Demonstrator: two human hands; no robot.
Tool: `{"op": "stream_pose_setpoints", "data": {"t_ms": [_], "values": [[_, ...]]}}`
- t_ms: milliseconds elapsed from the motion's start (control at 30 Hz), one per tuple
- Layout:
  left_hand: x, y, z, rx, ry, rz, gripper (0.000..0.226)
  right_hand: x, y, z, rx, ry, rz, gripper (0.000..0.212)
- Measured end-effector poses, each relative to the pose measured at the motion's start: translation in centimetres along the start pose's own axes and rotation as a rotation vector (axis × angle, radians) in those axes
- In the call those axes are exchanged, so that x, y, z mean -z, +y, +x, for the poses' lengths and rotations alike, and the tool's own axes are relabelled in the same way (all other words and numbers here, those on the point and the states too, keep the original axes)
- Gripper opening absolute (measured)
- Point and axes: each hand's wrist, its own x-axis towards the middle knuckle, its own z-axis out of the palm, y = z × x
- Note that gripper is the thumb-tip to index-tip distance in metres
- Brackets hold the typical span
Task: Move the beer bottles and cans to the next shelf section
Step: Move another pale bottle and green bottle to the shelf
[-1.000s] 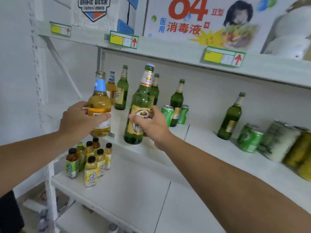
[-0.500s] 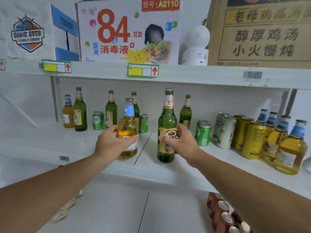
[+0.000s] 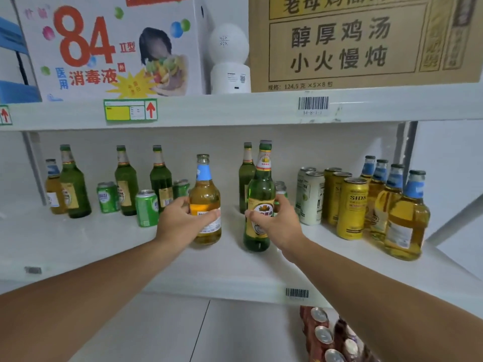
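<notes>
Swinging right over the last second, I've now got both bottles over the shelf (image 3: 235, 259) section next along, where the gold cans (image 3: 351, 209) stand. My left hand (image 3: 180, 223) is wrapped around the amber bottle (image 3: 205, 205), my right hand (image 3: 278, 223) around the green bottle (image 3: 261, 199), both left of those cans. Bases look about down, so letting go should be next.

Both bare arms reach forward, left hand (image 3: 183, 220) and right hand (image 3: 277, 220) curled in upright grips.
</notes>
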Motion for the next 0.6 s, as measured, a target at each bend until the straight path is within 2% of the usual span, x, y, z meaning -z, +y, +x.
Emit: {"op": "stream_pose_setpoints", "data": {"t_ms": [233,333,600], "values": [[0.1,-1.1,3.7,-0.012,-0.026,-0.048,0.038,-2.8,1.4,3.2,-0.018,0.026,-0.077,0.054],[0.6,-2.3,5.6,0.008,-0.066,-0.113,0.042,-4.3,1.9,5.3,-0.044,0.038,-0.098,0.055],[1.2,-4.5,9.3,-0.052,-0.164,-0.117,0.046,-7.0,3.1,9.6,-0.054,0.177,-0.168,0.054]]}}
